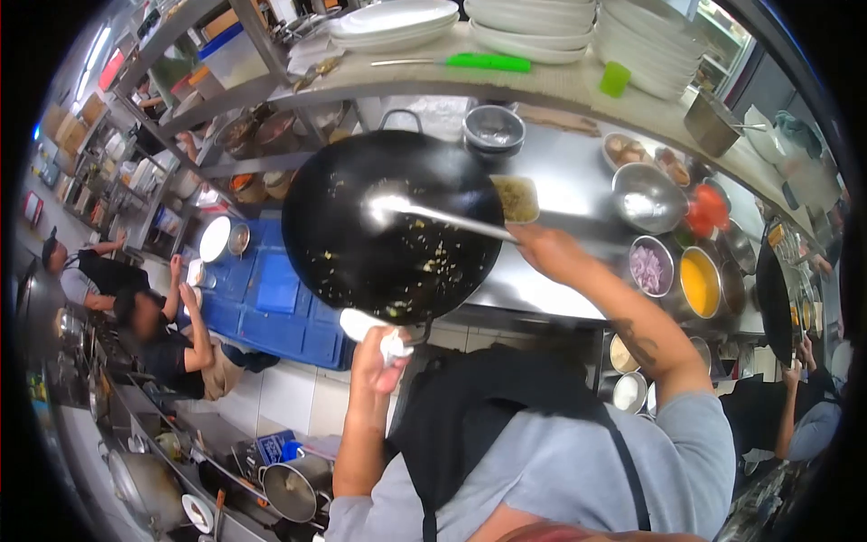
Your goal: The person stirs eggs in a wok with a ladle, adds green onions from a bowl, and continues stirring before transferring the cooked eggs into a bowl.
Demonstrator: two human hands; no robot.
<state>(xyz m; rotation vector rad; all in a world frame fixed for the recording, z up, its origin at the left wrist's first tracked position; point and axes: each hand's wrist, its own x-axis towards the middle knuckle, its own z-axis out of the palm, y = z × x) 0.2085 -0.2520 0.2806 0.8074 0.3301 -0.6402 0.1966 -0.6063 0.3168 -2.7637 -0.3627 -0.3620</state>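
A large black wok (361, 253) fills the middle of the head view, with bits of chopped food stuck inside. My left hand (379, 357) is closed around a white cloth (361, 325) at the wok's near handle. In my right hand (549, 250) is the end of a long metal ladle (452, 219), whose shiny, blurred head lies over the wok's inside. Behind the wok's right rim stands a small tray of greenish food (518, 199).
A steel counter (533, 289) carries metal bowls (494, 128), chopped onion (650, 266) and yellow liquid (701, 282). Above runs a shelf with stacked plates (533, 25) and a green-handled knife (488, 62). A blue surface (235, 312) stands left. Co-workers (172, 343) are at left and right.
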